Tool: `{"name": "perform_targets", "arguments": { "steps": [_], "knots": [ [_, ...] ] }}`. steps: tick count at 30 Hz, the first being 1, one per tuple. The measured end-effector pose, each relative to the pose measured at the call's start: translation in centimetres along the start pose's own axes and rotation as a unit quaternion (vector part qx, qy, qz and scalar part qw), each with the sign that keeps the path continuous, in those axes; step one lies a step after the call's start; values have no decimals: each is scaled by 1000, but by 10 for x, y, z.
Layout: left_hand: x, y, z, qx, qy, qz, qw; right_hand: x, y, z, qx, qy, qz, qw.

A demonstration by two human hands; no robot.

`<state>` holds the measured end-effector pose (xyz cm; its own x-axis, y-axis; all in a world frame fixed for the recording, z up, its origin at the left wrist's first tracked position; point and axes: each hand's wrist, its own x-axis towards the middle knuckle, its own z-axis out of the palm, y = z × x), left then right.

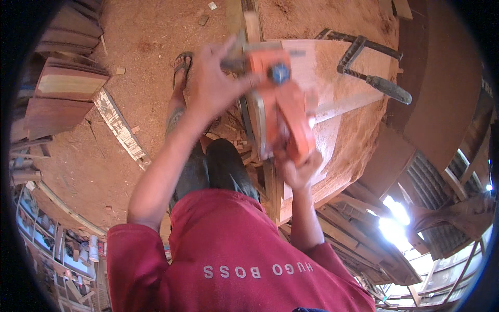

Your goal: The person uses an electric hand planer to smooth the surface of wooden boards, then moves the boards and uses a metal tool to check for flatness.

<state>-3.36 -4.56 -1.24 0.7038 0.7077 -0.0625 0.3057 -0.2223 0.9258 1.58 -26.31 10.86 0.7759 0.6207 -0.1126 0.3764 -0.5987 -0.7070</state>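
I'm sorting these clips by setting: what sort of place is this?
Probably a woodworking shop. There is an orange power tool, seemingly a planer, a screw clamp at the edge of a wooden panel, and stacked boards on the left.

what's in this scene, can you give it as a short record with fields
right hand: wrapped around the rear handle of the orange power tool
left hand: open, by the tool's front end; blur hides whether it touches
tool detail: blue knob near the front
work surface: pale wooden panel, partly covered in reddish wood dust
clamp: dark metal, at the panel's far right part
left side: stacked boards and a long worn plank on the ground
clothing: red short-sleeved shirt
image quality: hands and tool blurred
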Motion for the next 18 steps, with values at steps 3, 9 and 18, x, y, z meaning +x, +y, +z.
{"name": "perform_targets", "arguments": {
  "steps": [3,9,18],
  "knots": [
    [-48,13,6,-28,-54,-61,996,-64,30,-13,18,-32,76,996],
    [-17,10,-2,-45,-47,-79,995,-35,26,-6,26,-47,69,996],
    [108,-9,-31,-184,-10,-53,981,103,-27,32,24,36,-91,995]
  ]
}}
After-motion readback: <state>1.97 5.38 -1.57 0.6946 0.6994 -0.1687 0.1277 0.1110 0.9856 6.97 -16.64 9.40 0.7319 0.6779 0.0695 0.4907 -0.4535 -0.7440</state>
